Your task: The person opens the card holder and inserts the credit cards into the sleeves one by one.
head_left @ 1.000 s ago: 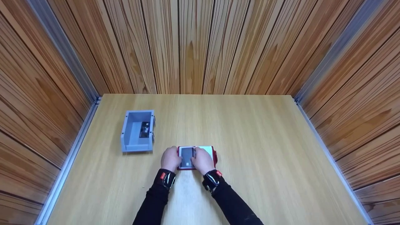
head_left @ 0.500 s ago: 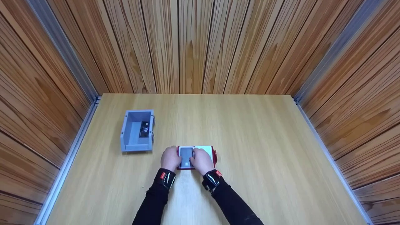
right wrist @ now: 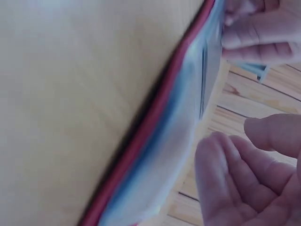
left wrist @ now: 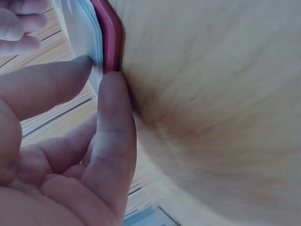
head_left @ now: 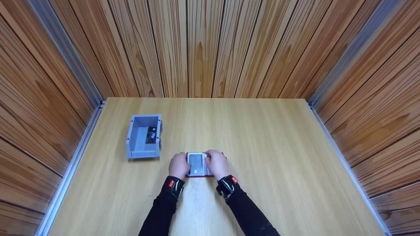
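In the head view a red card holder (head_left: 199, 176) lies spread open on the table, with a grey panel (head_left: 196, 163) framed in white on its left half. My left hand (head_left: 178, 166) holds its left edge. Close up in the left wrist view, the thumb (left wrist: 51, 82) lies on the pale pages and the index finger (left wrist: 113, 108) is against the red cover. My right hand (head_left: 217, 164) is over the holder's right half and hides much of it. In the right wrist view its thumb and fingers (right wrist: 211, 165) are apart, beside the pages, with nothing between them.
A blue-grey plastic bin (head_left: 143, 154) stands back left on the wooden table (head_left: 262, 147). Inside it shows a black card (head_left: 151, 135) with "Vip" lettering. Wood-plank walls (head_left: 200, 49) and metal rails (head_left: 72, 170) bound the table.
My right hand has moved from the middle of the card holder to the right, over its right half, uncovering the grey panel, which looks lighter. My left hand keeps its place.
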`<control>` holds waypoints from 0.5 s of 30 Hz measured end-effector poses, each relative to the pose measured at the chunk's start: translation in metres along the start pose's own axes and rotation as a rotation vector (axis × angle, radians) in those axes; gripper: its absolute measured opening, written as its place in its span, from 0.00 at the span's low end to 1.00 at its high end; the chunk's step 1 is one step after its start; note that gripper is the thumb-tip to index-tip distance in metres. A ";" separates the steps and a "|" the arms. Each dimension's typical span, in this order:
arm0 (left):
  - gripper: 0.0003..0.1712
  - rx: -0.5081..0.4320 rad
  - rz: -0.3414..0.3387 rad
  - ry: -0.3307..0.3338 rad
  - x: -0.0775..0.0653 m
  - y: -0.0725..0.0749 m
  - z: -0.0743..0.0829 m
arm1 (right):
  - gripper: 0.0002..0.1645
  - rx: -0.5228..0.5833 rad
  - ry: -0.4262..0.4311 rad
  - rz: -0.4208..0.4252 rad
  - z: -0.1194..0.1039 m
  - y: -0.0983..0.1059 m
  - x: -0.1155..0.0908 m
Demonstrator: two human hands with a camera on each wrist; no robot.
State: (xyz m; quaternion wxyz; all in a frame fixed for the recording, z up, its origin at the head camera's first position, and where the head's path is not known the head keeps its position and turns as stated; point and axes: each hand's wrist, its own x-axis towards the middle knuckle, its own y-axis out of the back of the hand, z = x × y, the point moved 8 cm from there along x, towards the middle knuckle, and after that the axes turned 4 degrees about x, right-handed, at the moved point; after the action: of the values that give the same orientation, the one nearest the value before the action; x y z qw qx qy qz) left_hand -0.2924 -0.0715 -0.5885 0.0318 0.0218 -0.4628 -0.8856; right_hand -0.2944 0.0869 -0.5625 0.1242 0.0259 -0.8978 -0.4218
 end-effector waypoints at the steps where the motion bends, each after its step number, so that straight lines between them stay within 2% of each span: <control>1: 0.10 0.002 0.000 0.002 0.000 0.000 0.000 | 0.10 -0.004 0.000 0.008 0.001 0.003 0.001; 11: 0.09 0.006 -0.018 0.025 0.001 -0.001 -0.002 | 0.10 -0.064 -0.030 0.037 0.018 0.014 0.006; 15: 0.09 0.015 -0.001 0.001 0.000 0.001 0.000 | 0.10 -0.080 -0.034 0.040 0.021 0.016 0.006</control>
State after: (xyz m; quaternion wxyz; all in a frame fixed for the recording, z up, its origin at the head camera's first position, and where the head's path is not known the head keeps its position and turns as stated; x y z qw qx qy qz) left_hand -0.2919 -0.0714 -0.5878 0.0315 0.0228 -0.4696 -0.8820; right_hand -0.3041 0.1125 -0.5623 0.1182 -0.0042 -0.8825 -0.4551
